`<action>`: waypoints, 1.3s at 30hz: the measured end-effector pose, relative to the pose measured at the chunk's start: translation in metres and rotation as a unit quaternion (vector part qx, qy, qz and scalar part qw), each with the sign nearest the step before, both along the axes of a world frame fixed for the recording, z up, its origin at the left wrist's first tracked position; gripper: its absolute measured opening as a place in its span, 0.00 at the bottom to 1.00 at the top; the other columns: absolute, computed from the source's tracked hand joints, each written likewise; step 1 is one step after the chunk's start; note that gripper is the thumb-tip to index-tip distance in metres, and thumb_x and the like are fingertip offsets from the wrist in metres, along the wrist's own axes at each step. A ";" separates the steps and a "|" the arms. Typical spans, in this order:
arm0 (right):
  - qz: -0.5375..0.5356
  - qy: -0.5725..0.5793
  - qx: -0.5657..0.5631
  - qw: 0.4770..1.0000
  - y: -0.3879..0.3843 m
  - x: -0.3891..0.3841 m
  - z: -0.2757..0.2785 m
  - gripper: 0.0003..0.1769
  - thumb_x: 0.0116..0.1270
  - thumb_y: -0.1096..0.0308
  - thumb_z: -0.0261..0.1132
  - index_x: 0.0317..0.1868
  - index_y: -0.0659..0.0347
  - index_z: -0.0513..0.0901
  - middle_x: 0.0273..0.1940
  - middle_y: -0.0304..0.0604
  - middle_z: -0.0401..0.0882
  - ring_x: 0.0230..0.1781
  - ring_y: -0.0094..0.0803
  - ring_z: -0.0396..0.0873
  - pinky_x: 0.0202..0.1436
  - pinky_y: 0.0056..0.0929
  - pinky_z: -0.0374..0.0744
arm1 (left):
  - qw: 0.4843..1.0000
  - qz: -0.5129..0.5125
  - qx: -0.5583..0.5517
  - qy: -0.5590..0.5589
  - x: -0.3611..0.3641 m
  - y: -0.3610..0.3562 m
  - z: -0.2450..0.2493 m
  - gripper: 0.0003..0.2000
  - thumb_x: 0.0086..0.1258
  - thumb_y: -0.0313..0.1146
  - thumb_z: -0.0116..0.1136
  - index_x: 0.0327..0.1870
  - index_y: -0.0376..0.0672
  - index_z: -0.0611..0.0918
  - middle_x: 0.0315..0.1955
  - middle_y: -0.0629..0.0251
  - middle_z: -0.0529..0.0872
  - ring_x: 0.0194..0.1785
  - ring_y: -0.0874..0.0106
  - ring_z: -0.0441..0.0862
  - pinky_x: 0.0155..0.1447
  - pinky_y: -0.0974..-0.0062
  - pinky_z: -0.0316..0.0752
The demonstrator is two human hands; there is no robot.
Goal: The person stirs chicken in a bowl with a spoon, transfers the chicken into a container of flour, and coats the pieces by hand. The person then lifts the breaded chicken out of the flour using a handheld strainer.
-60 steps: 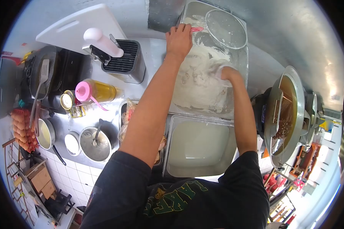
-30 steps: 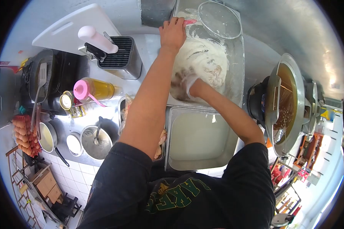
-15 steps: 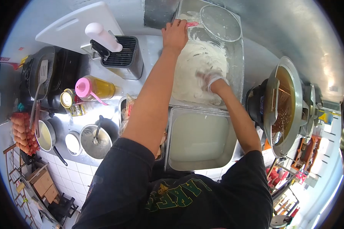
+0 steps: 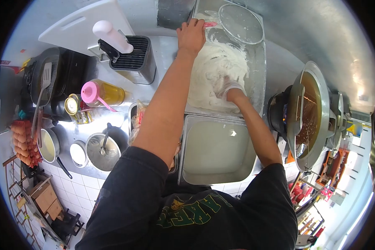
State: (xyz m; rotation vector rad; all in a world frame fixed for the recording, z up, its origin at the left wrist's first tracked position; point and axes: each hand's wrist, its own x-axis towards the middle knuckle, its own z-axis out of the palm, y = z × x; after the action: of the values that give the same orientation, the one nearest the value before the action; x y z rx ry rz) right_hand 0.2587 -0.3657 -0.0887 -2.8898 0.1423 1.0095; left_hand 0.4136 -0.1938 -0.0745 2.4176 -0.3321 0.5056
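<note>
A deep metal tray (image 4: 259, 89) holds a heap of white flour (image 4: 210, 68). Its left rim is under my left hand (image 4: 191, 36), whose bare fingers curl over the edge. Close to those fingertips is the red handle of a round mesh strainer (image 4: 241, 25), which lies across the far end of the tray. My right hand (image 4: 229, 86) wears a clear plastic glove and is pushed into the flour near the tray's near end. Its fingers are partly buried and blurred. Nearer my body sits a second metal pan (image 4: 219, 177) of cloudy pale liquid.
Right of the tray stands a large pan (image 4: 309, 96) of brown oil. On the left are a knife block (image 4: 139, 68), a pink-topped oil bottle (image 4: 108, 92), a can (image 4: 72, 105), a mixing bowl (image 4: 102, 160), a saucepan (image 4: 48, 143) and stacked eggs (image 4: 24, 141).
My right hand has turned and shifted slightly left within the flour, whose surface is heaped differently. My left hand stays on the tray's rim.
</note>
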 end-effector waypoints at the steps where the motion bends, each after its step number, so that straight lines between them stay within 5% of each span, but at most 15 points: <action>1: -0.001 -0.001 0.000 1.000 -0.005 0.000 -0.001 0.62 0.48 0.39 0.73 0.74 0.69 0.54 0.66 0.64 0.67 0.68 0.50 0.68 0.71 0.35 0.64 | 1.000 0.001 0.002 -0.001 0.000 0.000 0.000 0.10 0.72 0.39 0.53 0.50 0.53 0.78 0.48 0.69 0.80 0.52 0.59 0.76 0.54 0.51 0.69; 4: 0.067 0.018 0.146 0.987 -0.016 0.003 0.014 0.58 0.51 0.44 0.73 0.74 0.65 0.55 0.64 0.65 0.70 0.66 0.49 0.70 0.68 0.35 0.67 | 1.000 -0.003 -0.003 -0.005 0.001 0.002 0.000 0.09 0.72 0.39 0.52 0.50 0.53 0.78 0.49 0.70 0.79 0.52 0.59 0.76 0.53 0.51 0.69; 6: -0.059 -0.049 0.230 0.970 -0.016 0.007 0.040 0.49 0.59 0.43 0.67 0.73 0.62 0.59 0.62 0.65 0.71 0.64 0.48 0.71 0.68 0.34 0.66 | 1.000 -0.002 0.006 -0.005 0.002 0.003 0.000 0.09 0.72 0.39 0.52 0.50 0.53 0.78 0.49 0.70 0.79 0.52 0.59 0.77 0.53 0.51 0.69; 10: 0.082 -0.114 0.188 0.972 -0.082 0.007 -0.009 0.36 0.70 0.45 0.56 0.70 0.60 0.66 0.65 0.61 0.70 0.64 0.44 0.71 0.68 0.31 0.65 | 1.000 0.000 0.010 0.001 0.000 0.001 0.001 0.09 0.73 0.39 0.52 0.50 0.53 0.78 0.49 0.70 0.79 0.52 0.59 0.77 0.53 0.50 0.69; 12: -0.148 0.027 0.224 0.963 -0.084 -0.011 -0.020 0.42 0.73 0.36 0.45 0.72 0.64 0.62 0.69 0.62 0.64 0.68 0.48 0.65 0.70 0.31 0.63 | 1.000 0.000 0.006 0.001 0.000 0.000 0.001 0.09 0.73 0.39 0.52 0.50 0.53 0.78 0.49 0.70 0.79 0.52 0.59 0.77 0.54 0.50 0.69; 15: -0.198 0.049 0.167 0.965 -0.026 -0.033 -0.010 0.41 0.74 0.35 0.41 0.72 0.60 0.63 0.72 0.55 0.62 0.68 0.46 0.66 0.72 0.33 0.61 | 1.000 0.002 0.002 -0.007 -0.001 0.000 0.002 0.09 0.73 0.39 0.52 0.50 0.54 0.78 0.49 0.71 0.79 0.51 0.59 0.77 0.54 0.50 0.69; 17: -0.394 0.062 0.447 0.801 -0.031 -0.040 -0.049 0.38 0.75 0.39 0.44 0.73 0.60 0.62 0.72 0.43 0.63 0.68 0.40 0.65 0.72 0.33 0.61 | 1.000 0.000 -0.002 -0.011 -0.003 -0.001 -0.001 0.09 0.72 0.39 0.52 0.50 0.54 0.78 0.49 0.71 0.79 0.51 0.59 0.77 0.54 0.49 0.69; 18: -0.397 0.058 0.444 0.801 -0.033 -0.038 -0.042 0.38 0.75 0.39 0.44 0.73 0.60 0.62 0.72 0.43 0.63 0.68 0.40 0.65 0.72 0.33 0.61 | 1.000 0.006 0.007 -0.021 -0.002 0.000 -0.002 0.10 0.72 0.40 0.52 0.51 0.54 0.79 0.49 0.71 0.80 0.49 0.59 0.78 0.51 0.50 0.71; 24: -0.520 0.135 0.691 0.483 -0.054 -0.005 0.021 0.42 0.71 0.40 0.55 0.75 0.57 0.57 0.73 0.43 0.61 0.71 0.41 0.64 0.66 0.47 0.69 | 1.000 0.006 -0.001 -0.013 -0.001 0.001 -0.004 0.10 0.71 0.38 0.53 0.51 0.55 0.78 0.49 0.71 0.79 0.51 0.58 0.77 0.54 0.50 0.69; 25: -0.522 0.136 0.690 0.483 -0.057 -0.012 0.024 0.42 0.71 0.40 0.55 0.75 0.57 0.57 0.73 0.43 0.61 0.71 0.41 0.64 0.66 0.47 0.69 | 1.000 0.006 0.000 -0.010 -0.003 0.001 -0.004 0.10 0.71 0.38 0.53 0.51 0.55 0.78 0.49 0.71 0.79 0.51 0.58 0.77 0.54 0.50 0.69; 27: -0.365 0.028 0.540 0.758 -0.063 -0.028 0.031 0.40 0.70 0.44 0.59 0.74 0.59 0.60 0.72 0.44 0.63 0.69 0.40 0.67 0.65 0.45 0.71 | 1.000 0.001 -0.003 -0.006 -0.002 0.001 0.000 0.09 0.72 0.38 0.53 0.50 0.54 0.78 0.49 0.71 0.79 0.51 0.58 0.77 0.54 0.50 0.69; 30: -0.110 0.200 0.409 0.883 -0.060 -0.044 0.022 0.31 0.73 0.52 0.57 0.71 0.57 0.67 0.70 0.43 0.67 0.66 0.36 0.69 0.67 0.34 0.69 | 1.000 0.003 -0.002 -0.004 -0.003 0.001 0.002 0.09 0.72 0.39 0.52 0.50 0.54 0.78 0.48 0.70 0.79 0.51 0.59 0.77 0.54 0.50 0.69; 33: 0.175 0.206 0.352 0.896 -0.029 -0.050 -0.007 0.29 0.75 0.52 0.52 0.71 0.55 0.66 0.71 0.46 0.65 0.67 0.40 0.68 0.70 0.32 0.65 | 1.000 0.005 0.003 -0.011 -0.002 0.000 -0.001 0.09 0.72 0.38 0.53 0.50 0.54 0.78 0.49 0.71 0.79 0.51 0.59 0.77 0.54 0.51 0.69; 36: 0.076 0.247 0.328 0.909 0.016 -0.038 -0.001 0.31 0.76 0.48 0.49 0.72 0.55 0.65 0.70 0.48 0.65 0.68 0.42 0.67 0.72 0.30 0.61 | 1.000 0.004 -0.002 -0.008 -0.003 0.001 0.002 0.09 0.72 0.39 0.53 0.50 0.54 0.78 0.48 0.71 0.79 0.51 0.59 0.77 0.53 0.50 0.69; 39: 0.092 0.072 0.415 0.902 0.019 -0.028 -0.020 0.24 0.73 0.56 0.53 0.66 0.54 0.74 0.65 0.46 0.74 0.62 0.38 0.73 0.69 0.31 0.65 | 1.000 0.001 -0.007 -0.008 -0.003 0.002 0.001 0.10 0.72 0.39 0.53 0.50 0.54 0.78 0.48 0.70 0.79 0.51 0.59 0.77 0.54 0.50 0.69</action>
State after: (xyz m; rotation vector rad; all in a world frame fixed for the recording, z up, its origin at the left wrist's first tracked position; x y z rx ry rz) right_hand 0.2304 -0.3468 -0.1088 -2.0690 -0.4535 0.9850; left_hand 0.4103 -0.1914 -0.0731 2.4019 -0.3326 0.5271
